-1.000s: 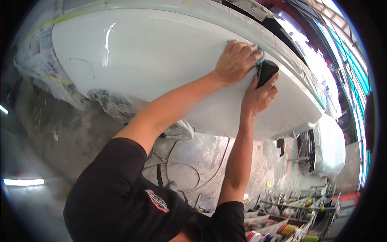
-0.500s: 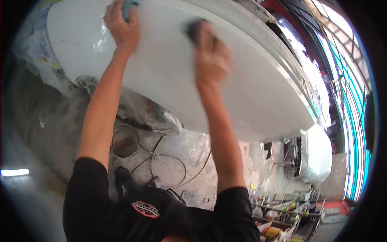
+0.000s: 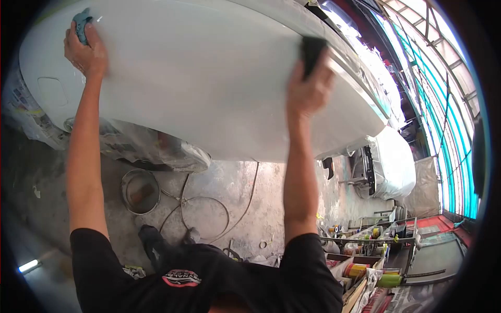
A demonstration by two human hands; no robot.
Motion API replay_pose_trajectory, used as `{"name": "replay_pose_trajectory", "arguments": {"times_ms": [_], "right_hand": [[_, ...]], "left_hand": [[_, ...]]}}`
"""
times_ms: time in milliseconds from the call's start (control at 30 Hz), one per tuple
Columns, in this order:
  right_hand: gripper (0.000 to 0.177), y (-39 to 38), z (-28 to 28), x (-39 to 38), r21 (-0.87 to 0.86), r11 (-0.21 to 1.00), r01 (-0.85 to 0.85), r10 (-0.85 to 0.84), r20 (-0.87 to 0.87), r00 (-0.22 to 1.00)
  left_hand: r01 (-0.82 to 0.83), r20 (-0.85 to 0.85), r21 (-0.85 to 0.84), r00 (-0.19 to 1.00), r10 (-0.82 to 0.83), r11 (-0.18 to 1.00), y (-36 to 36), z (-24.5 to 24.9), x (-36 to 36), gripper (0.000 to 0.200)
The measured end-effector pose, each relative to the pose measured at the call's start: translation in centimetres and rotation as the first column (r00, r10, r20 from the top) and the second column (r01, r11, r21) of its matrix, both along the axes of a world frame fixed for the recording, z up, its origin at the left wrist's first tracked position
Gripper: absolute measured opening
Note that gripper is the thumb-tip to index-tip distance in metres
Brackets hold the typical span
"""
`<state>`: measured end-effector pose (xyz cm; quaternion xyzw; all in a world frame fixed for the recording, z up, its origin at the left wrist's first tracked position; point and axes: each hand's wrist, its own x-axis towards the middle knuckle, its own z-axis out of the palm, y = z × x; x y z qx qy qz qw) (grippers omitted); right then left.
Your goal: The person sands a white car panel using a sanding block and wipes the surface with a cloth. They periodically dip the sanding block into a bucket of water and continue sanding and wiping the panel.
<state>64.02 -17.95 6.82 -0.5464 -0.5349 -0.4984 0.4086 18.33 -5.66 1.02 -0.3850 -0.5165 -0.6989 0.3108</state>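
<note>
A white car body panel [image 3: 198,78] stretches across the upper part of the head view. At its upper left, my left hand [image 3: 86,56] is closed around a crumpled blue-green cloth [image 3: 81,24], which rests at the panel's surface. Farther right, my right hand [image 3: 311,89] grips a dark, flat pad [image 3: 313,53] close to the panel's upper edge trim. The pad looks like a sanding block, but blur hides its details. A fuel flap outline [image 3: 52,91] shows on the panel below my left hand.
A wheel wrapped in plastic and paper [image 3: 156,143] sits under the panel. On the concrete floor are a round bucket [image 3: 141,191] and a looped hose [image 3: 227,214]. Cluttered shelves [image 3: 360,271] stand at lower right, with a white covered car part [image 3: 391,161] beyond.
My hands have spread apart: the left with the cloth went left, the right with the dark pad went right toward the edge trim. The camera view has shifted too.
</note>
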Motion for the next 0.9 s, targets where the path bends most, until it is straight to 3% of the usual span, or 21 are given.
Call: {"name": "replay_pose_trajectory", "arguments": {"times_ms": [100, 133, 167, 200, 300, 367, 400, 433, 533, 600, 633, 700, 767, 900], "right_hand": [[0.052, 4.6, -1.5, -13.8, 0.077, 0.996, 0.052, -0.063, 0.149, 0.987], [0.049, 4.3, -1.6, -18.1, -0.058, 0.994, -0.091, 0.099, 0.147, 0.984], [0.049, 5.2, -1.7, -21.0, -0.012, 0.955, -0.298, 0.297, 0.133, 0.946], [0.050, 4.5, -1.6, -22.0, -0.058, 0.940, -0.336, 0.340, 0.173, 0.924], [0.051, 3.5, -2.0, -14.1, -0.104, 0.974, -0.201, 0.223, 0.310, 0.924], [0.057, 2.0, -3.1, -4.2, 0.014, 1.000, -0.011, 0.007, 0.277, 0.961], [0.065, 0.7, -4.3, 0.6, -0.069, 0.989, -0.129, 0.136, 0.093, 0.986], [0.066, -1.3, -4.7, 3.2, 0.030, 0.996, -0.087, 0.084, 0.093, 0.992], [0.059, -0.8, -5.5, -1.2, 0.128, 0.991, -0.026, 0.031, -0.037, 0.999], [0.055, 3.3, -5.8, -8.4, 0.162, 0.985, -0.053, 0.035, 0.111, 0.993], [0.060, 4.7, -6.7, -13.2, 0.108, 0.994, 0.019, -0.032, 0.119, 0.992], [0.060, 4.3, -6.0, -20.9, -0.054, 0.973, -0.226, 0.231, 0.117, 0.966], [0.061, 4.1, -5.3, -23.7, -0.182, 0.902, -0.392, 0.417, 0.125, 0.900], [0.061, 3.5, -4.9, -20.6, -0.284, 0.863, -0.417, 0.495, 0.310, 0.812]], "left_hand": [[0.063, 0.018, -0.024, 0.998, -0.062, 0.998, -0.9, 0.5, 0.3, 0.050], [0.085, -0.008, -0.022, 0.996, -0.085, 0.996, -1.0, 0.2, 0.3, 0.050], [0.100, -0.032, -0.015, 0.994, -0.101, 0.995, -0.8, 0.1, -0.2, 0.049], [0.112, -0.055, -0.007, 0.992, -0.112, 0.994, -0.7, 0.2, -0.5, 0.049], [0.198, -0.002, -0.057, 0.980, -0.198, 0.979, -0.5, -0.1, -0.9, 0.055], [0.167, 0.017, -0.045, 0.986, -0.166, 0.985, -0.9, 0.0, -0.3, 0.054], [0.149, 0.024, -0.037, 0.989, -0.148, 0.988, -0.8, 0.2, -0.2, 0.054], [0.112, 0.015, -0.006, 0.994, -0.112, 0.994, -0.3, 0.1, -0.4, 0.054], [0.050, 0.014, 0.023, 0.999, -0.050, 0.998, 0.9, -1.3, -0.8, 0.056], [0.050, 0.032, -0.001, 0.998, -0.050, 0.999, 0.9, -1.0, -0.9, 0.058], [0.073, 0.048, -0.017, 0.996, -0.072, 0.997, 0.7, -0.8, -1.0, 0.058], [0.130, 0.067, -0.056, 0.990, -0.126, 0.990, 0.3, -0.7, -1.0, 0.059], [0.065, 0.036, -0.022, 0.997, -0.064, 0.998, 0.5, -0.7, -0.9, 0.058], [0.065, -0.018, -0.001, 0.998, -0.065, 0.998, 0.8, -0.8, -1.6, 0.058]]}}
